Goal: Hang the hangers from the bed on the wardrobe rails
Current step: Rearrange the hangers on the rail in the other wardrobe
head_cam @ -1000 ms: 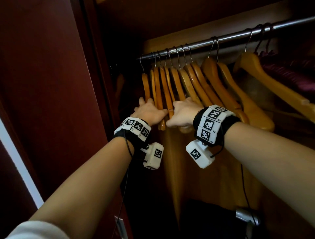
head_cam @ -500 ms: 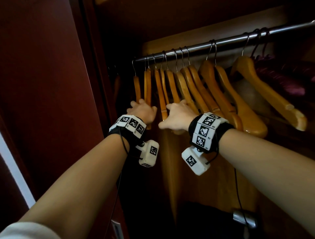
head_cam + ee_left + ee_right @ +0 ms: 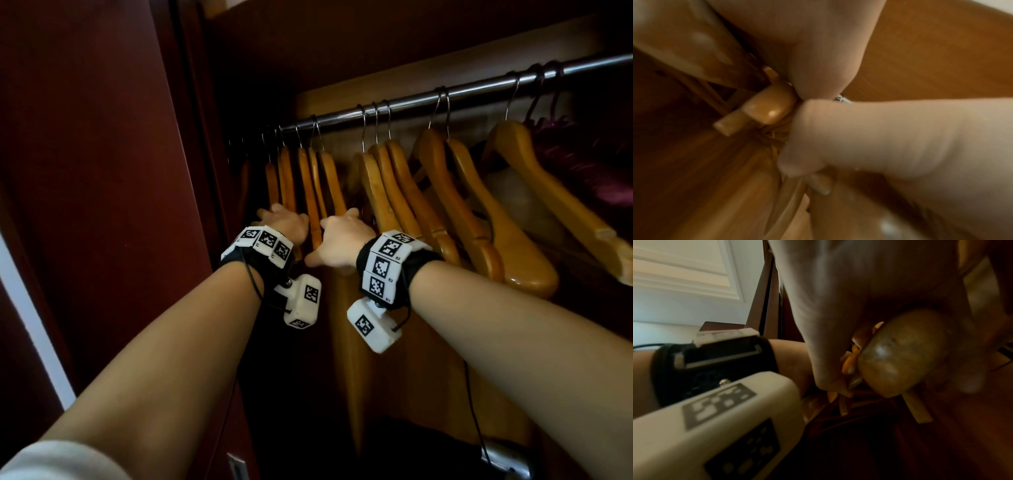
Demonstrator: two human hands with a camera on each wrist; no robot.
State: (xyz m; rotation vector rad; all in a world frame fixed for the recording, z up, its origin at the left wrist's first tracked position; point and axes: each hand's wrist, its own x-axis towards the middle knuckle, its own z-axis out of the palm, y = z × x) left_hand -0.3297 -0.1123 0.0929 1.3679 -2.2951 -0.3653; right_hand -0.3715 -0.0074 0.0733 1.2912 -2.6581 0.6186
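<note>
I have both forearms stretched into the wardrobe. My left hand [image 3: 286,226] is on the leftmost hangers [image 3: 291,181]; whether its fingers grip them I cannot tell. My right hand [image 3: 339,241] has its fingers curled around the lower end of the next hanger [image 3: 902,352]. Beyond, the wooden hangers hang in bunches along the metal rail [image 3: 479,87], with a gap just right of my hands.

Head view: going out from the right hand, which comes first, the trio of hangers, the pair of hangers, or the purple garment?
1. Trio of hangers, just right of the right hand.
2. Pair of hangers, farther right.
3. Purple garment, far right.
</note>
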